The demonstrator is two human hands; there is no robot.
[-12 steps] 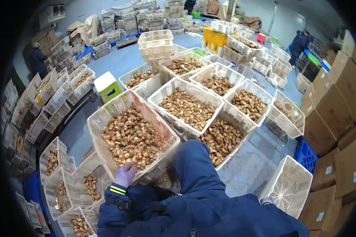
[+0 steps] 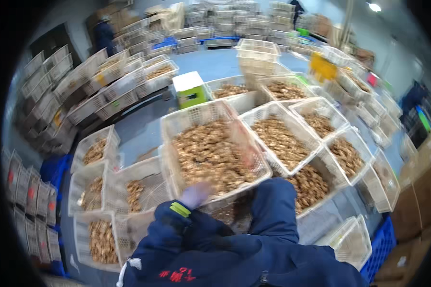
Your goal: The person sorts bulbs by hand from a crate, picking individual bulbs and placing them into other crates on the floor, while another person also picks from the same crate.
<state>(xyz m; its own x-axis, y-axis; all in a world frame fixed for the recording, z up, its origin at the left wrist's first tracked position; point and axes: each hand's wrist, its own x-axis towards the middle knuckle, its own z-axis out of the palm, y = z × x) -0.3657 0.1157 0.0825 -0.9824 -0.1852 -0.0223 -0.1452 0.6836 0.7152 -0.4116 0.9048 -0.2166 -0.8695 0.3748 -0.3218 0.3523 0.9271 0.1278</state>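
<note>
My left hand (image 2: 196,194), in a pale purple glove, is at the near edge of a large white plastic crate (image 2: 178,109). Motion smears its fingers, so their hold cannot be made out. Brown and cream mushroom-like lumps (image 2: 210,153) fill much of that crate. My right hand is out of sight; the right sleeve runs toward the lower right, near a white crate (image 2: 352,244). My bent knee (image 2: 274,208) rises just right of the large crate's near corner.
Several crates of similar lumps (image 2: 285,138) stand to the right. Partly filled crates (image 2: 102,239) are at the left. Beyond are a green and white box (image 2: 190,91), a yellow stack (image 2: 322,67) and stacked crates. Cardboard boxes (image 2: 424,191) line the right. Other people (image 2: 104,36) stand far off.
My view has swung left, so the crates appear farther right. The left hand stays by the large crate's near edge, now blurred. My right hand, earlier partly visible beside the right-hand crate, has gone from view.
</note>
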